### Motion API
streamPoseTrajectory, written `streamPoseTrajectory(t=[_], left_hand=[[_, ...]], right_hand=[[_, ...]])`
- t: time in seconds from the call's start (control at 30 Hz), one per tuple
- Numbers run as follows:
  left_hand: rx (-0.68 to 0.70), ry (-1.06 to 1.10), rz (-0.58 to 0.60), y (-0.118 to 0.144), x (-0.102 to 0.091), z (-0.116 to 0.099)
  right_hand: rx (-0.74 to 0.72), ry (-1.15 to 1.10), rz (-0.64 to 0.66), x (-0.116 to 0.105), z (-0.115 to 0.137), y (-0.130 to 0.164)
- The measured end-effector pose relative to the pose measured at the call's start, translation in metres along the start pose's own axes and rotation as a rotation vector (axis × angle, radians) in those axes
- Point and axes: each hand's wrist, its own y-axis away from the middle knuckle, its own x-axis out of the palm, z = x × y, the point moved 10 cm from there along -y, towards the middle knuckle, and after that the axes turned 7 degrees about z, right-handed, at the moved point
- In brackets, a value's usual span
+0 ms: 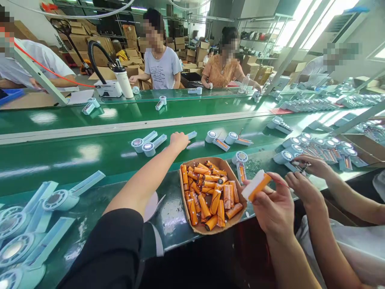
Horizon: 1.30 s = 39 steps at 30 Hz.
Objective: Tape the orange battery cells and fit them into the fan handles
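My left hand point(179, 141) reaches over the green belt, its fingers closed over the round end of a light blue handheld fan housing. Only the fan housing's handle point(191, 135) sticks out past my fingers. In front of me, my right hand point(273, 206) pinches an orange-wrapped battery point(260, 187) with a white strip along its side. Between my arms, a cardboard tray point(184, 206) holds several orange batteries point(215, 200) with thin wires. Beside the tray lies a fan housing point(240, 157) with an orange battery in its handle.
Several fan housings point(60, 198) lie at the left. More sit on the belt point(90, 154) and in a cluster point(321, 146) at the right. A co-worker's hands point(306, 172) work on a fan close to my right hand. Other people sit across the belt, near a white bottle point(123, 83).
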Motion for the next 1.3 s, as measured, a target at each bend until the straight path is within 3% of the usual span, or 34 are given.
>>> streamPoseTrajectory(t=[0.13,0.2,0.27,0.43,0.57,0.67,0.83,1.13,1.3], left_hand=[[0.104,-0.017,0.082,-0.013,0.017,0.003],[0.145,-0.012,0.113,-0.012,0.024,0.010],[0.182,0.007,0.145,-0.013,0.026,0.015],[0.219,0.085,0.140,-0.017,0.021,0.024],[0.218,0.140,0.084,-0.017,0.021,0.023],[0.216,0.172,0.063,-0.020,0.023,0.020],[0.212,0.235,0.049,-0.028,0.025,0.013],[0.146,0.362,0.042,-0.034,0.027,0.007],[0.139,0.446,0.002,-0.028,0.011,0.002]], right_hand=[[-0.012,0.156,0.082,-0.017,0.014,-0.016],[-0.014,0.245,0.139,-0.010,0.014,-0.039],[0.000,0.317,0.207,0.010,0.001,-0.072],[0.099,0.467,0.460,0.092,-0.079,-0.161],[0.153,0.732,0.614,0.126,-0.139,-0.201],[0.124,0.979,0.727,0.134,-0.159,-0.210],[-0.014,1.501,0.906,0.139,-0.166,-0.207],[0.032,1.694,1.160,0.155,-0.197,-0.193],[0.032,1.700,1.244,0.173,-0.205,-0.204]])
